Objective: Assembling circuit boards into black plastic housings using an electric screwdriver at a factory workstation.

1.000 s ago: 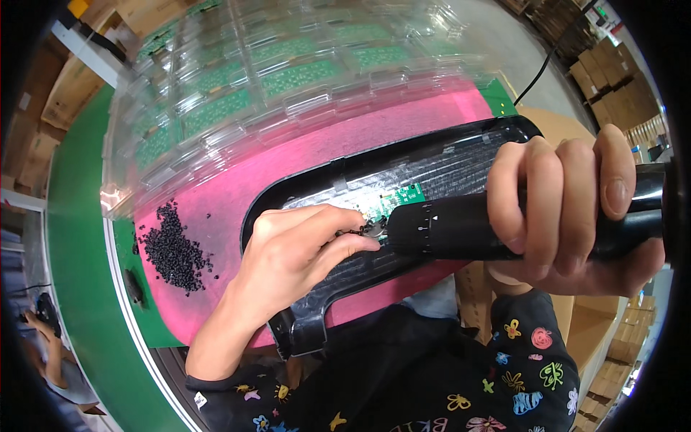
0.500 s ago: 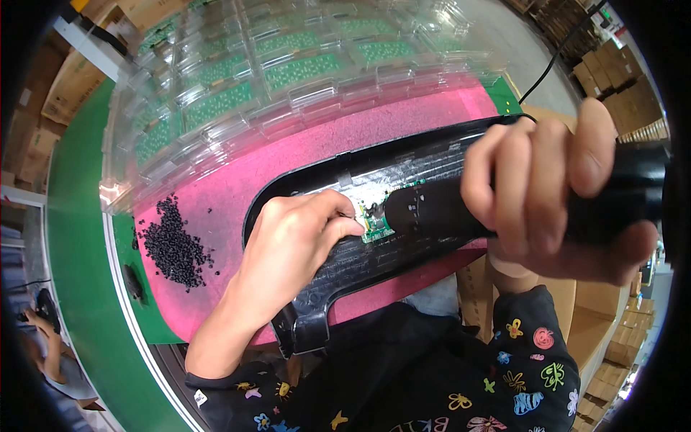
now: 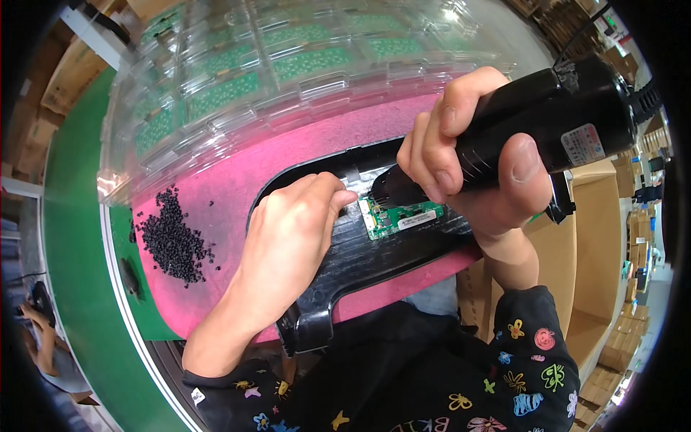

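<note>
My right hand [image 3: 497, 209] is wrapped round a thick black electric screwdriver [image 3: 536, 108], tilted down to the left. Its nose end reaches the upper left part of a green circuit board [image 3: 392, 216], hiding the tip of the tool. The board lies inside a long, curved black plastic housing [image 3: 338, 273] and has a white label along its near edge. Beside the board's left end my left hand [image 3: 288, 230] rests over the housing, thumb and forefinger pressed together. Whatever those fingers may hold is hidden.
A pink mat [image 3: 230, 187] lies under the housing. On its left is a pile of small black screws [image 3: 173, 245]. Clear plastic trays [image 3: 302, 90] with green circuit boards stand behind. An open cardboard box [image 3: 594, 281] is at right; another person's arm [image 3: 43, 324] shows far left.
The screwdriver and my right hand have moved left and tipped more upright, uncovering more of the board. My left fingers have drawn back slightly from the board's left end.
</note>
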A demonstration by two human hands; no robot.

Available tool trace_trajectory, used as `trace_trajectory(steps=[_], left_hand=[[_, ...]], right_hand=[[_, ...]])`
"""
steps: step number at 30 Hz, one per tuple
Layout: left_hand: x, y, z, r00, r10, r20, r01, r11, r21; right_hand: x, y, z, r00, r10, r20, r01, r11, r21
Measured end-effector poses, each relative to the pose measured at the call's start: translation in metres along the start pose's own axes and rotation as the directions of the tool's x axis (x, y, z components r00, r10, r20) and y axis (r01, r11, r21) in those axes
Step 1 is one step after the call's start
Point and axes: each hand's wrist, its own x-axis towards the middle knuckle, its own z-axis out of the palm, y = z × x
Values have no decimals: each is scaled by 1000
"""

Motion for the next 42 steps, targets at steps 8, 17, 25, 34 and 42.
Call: trace_trajectory(steps=[8,17,25,34,42], left_hand=[[-1,-1,3,999,45,-31,-41,993,111],[-1,-4,0,999,26,38,-28,998,56],[-1,2,-1,998,9,62,-16,994,106],[0,0,-3,991,-2,131,1,1000,14],[3,-3,-2,966,248,73,-246,969,-28]], right_hand=[[12,16,17,1000,-16,14,15,999,49],[27,16,4,981,117,155,-134,986,100],[31,16,11,973,198,121,-223,944,242],[10,8,9,992,127,-12,-126,989,80],[5,-30,-5,993,-104,59,79,941,329]])
